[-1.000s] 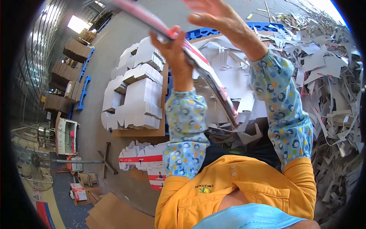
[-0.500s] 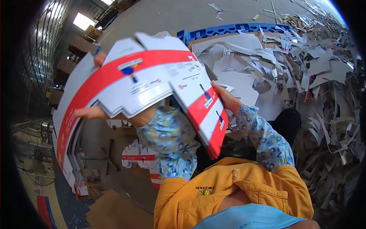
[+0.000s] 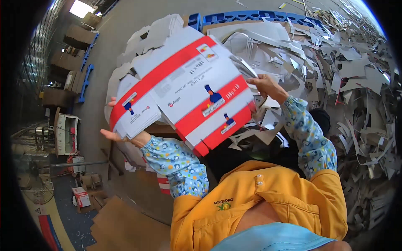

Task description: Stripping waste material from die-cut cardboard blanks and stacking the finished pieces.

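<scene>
A printed carton blank (image 3: 197, 90), white with red bands and notched edges, is held up flat in front of me, seemingly on top of others. My left hand (image 3: 136, 138) grips its left end from beneath, the thumb stretched out past the near edge and fingertips showing beyond the far one. At its right edge my right hand (image 3: 270, 87) is closed in a pinch. A thin pale strip (image 3: 245, 67) shows by those fingertips; whether it belongs to the blank cannot be made out. Plain white notched board (image 3: 161, 31) shows behind the blank.
White board offcuts (image 3: 360, 79) lie heaped along the right side. A blue pallet (image 3: 259, 16) with white board on it stands at the far side. Brown cardboard (image 3: 119, 228) lies at lower left, near a small red-and-white box (image 3: 81, 196). Brown stacks (image 3: 77, 35) stand at far left.
The blanks have swung round and lie flatter; their long left part no longer hangs down at the left. My right hand has moved up and to the right, its fingers now pinched.
</scene>
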The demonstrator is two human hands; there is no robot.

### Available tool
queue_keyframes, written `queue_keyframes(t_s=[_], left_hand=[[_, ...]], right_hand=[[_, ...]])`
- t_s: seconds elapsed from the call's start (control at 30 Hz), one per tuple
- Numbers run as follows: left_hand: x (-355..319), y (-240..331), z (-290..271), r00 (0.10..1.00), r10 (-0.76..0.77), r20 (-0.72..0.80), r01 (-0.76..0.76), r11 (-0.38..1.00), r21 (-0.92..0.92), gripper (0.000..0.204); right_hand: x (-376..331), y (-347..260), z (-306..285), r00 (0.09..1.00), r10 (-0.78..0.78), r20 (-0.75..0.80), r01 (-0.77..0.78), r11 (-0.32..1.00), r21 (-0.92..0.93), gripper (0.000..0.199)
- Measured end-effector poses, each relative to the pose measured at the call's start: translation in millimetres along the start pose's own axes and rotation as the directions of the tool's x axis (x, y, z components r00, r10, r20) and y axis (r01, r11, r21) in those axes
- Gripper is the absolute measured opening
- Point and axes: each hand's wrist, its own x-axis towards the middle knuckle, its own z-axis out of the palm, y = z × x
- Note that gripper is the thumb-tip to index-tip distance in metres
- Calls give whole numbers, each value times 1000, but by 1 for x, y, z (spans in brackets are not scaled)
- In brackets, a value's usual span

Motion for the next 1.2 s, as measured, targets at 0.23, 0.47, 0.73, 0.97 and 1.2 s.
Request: queue_keyframes(t_s=[0.23, 0.47, 0.73, 0.97, 1.2], left_hand=[[-26, 93, 100, 520, 572, 634, -854, 368, 368, 55], [-102, 166, 130, 500, 743, 446, -773, 150, 617, 49], [-162, 187, 176, 292, 922, 255, -468, -95, 879, 41], [-42, 85, 168, 489, 724, 487, -671, -45, 740, 70], [28, 36, 183, 635, 649, 419, -703, 260, 663, 67]], right_hand=[[10, 53, 10, 954, -262, -147, 204, 924, -323, 32], [-66, -41, 274, 167, -482, 860, 982, 160, -101, 15], [55, -99, 234, 431, -224, 874, 886, 286, -364, 24], [91, -99, 162, 674, -291, 679, 739, 292, -608, 33], [57, -131, 51, 828, -344, 443, 546, 312, -777, 43]])
